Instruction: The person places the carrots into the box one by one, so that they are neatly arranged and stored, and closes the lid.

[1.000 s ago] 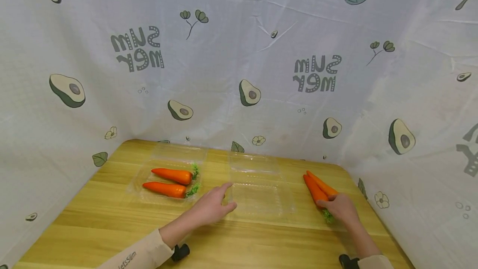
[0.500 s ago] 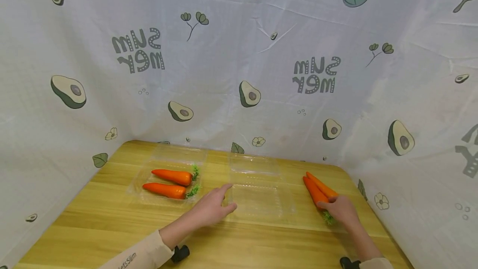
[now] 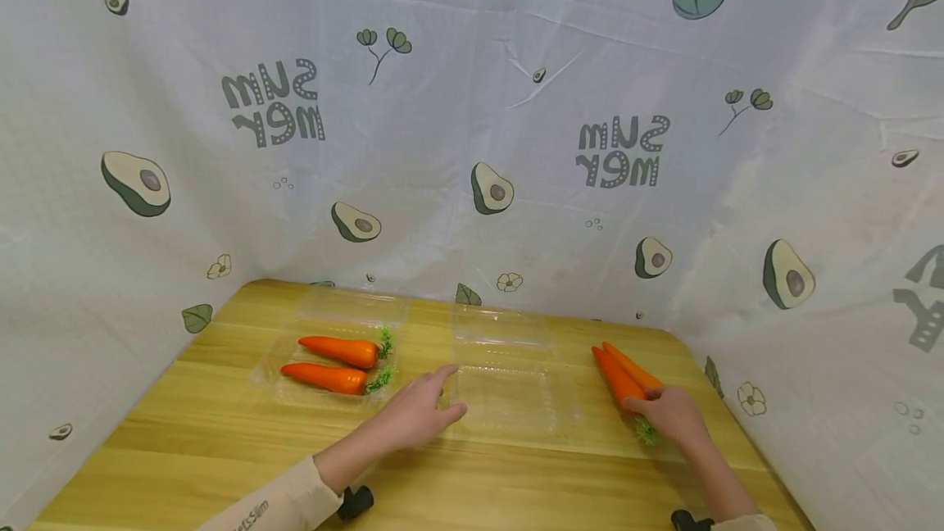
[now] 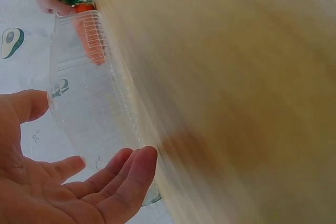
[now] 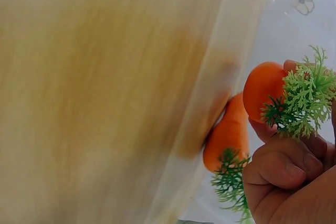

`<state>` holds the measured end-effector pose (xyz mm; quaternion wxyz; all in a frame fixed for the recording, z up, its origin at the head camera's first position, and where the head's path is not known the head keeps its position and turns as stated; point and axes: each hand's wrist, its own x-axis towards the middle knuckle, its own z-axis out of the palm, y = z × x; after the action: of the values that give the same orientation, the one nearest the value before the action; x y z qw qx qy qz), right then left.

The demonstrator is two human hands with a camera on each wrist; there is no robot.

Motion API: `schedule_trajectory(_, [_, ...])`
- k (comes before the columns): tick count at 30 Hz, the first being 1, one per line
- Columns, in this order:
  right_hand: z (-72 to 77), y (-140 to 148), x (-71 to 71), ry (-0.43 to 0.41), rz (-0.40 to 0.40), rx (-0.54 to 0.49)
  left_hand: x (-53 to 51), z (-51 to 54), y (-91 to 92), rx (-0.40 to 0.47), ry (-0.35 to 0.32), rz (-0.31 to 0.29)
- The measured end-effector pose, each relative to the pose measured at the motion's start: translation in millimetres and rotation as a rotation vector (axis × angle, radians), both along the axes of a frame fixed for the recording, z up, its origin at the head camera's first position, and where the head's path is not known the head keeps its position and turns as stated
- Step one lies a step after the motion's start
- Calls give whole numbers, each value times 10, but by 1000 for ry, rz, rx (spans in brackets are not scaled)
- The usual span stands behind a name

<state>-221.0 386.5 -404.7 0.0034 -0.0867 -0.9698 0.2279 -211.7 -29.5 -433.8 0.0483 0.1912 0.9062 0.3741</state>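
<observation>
On the right of the table in the head view, my right hand (image 3: 669, 415) grips the thick end of one orange carrot (image 3: 615, 375); a second carrot (image 3: 636, 367) lies right beside it. The right wrist view shows the gripped carrot (image 5: 264, 90) raised above the other one (image 5: 228, 135), with green leaves at both ends. My left hand (image 3: 419, 408) has its fingers extended at the left edge of a clear plastic box (image 3: 509, 396), whose lid stands open. In the left wrist view, the left hand (image 4: 79, 182) holds nothing, thumb and fingers apart beside the box (image 4: 89, 108).
Left of the left hand, a second clear box (image 3: 291, 322) with its lid open holds two carrots (image 3: 339, 349), leaves to the right. The wooden table (image 3: 457, 490) ends at a printed curtain (image 3: 413, 146) behind and on both sides.
The carrot in my right hand has shifted slightly left, its tip moving a little away from where it was. My left hand keeps its place by the box.
</observation>
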Motion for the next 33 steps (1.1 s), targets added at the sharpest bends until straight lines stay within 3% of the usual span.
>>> schedule_trajectory(20, [186, -150, 19, 5, 75, -27, -10, -8, -4, 2, -5, -2])
schedule_trajectory(33, [311, -266, 62, -5, 71, -66, 8, -6, 1, 6, 17, -2])
